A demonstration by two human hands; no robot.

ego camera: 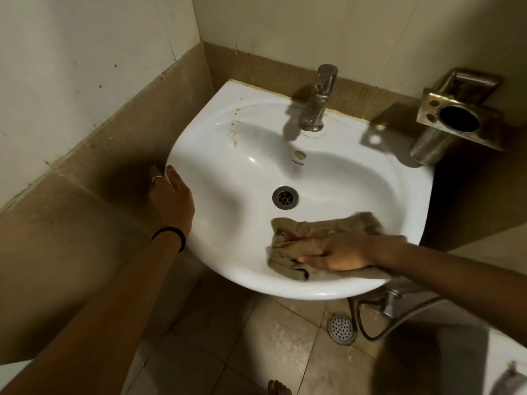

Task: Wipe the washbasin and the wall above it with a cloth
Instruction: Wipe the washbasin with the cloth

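From the head view, the right hand presses flat on a tan cloth, fingers spread over the bunched fabric rather than closed round it, at the near right of the washbasin, partly on the inner slope and partly over the front rim. The left hand rests loosely curved against the basin's left edge; it holds nothing and looks to be steadying the body.

The cloth is soft, limp and light, a terry-like weave that crumples under the palm. It should slide easily over the glaze, so pressing down through the palm, with a fold pinched under the fingers, would keep it from slipping out. Whether it is damp cannot be told.

The basin is white glazed ceramic, oval-bowled, smooth and shiny, hard and fixed to the wall. Brownish stains mark the far left of the bowl, well apart from the cloth, judged not yet wiped. A ringed metal drain sits in the middle, and a dull chrome tap stands at the far edge. The wall above is pale and matt, with a speckled brown tile band below it. A tarnished steel holder juts out at the far right.
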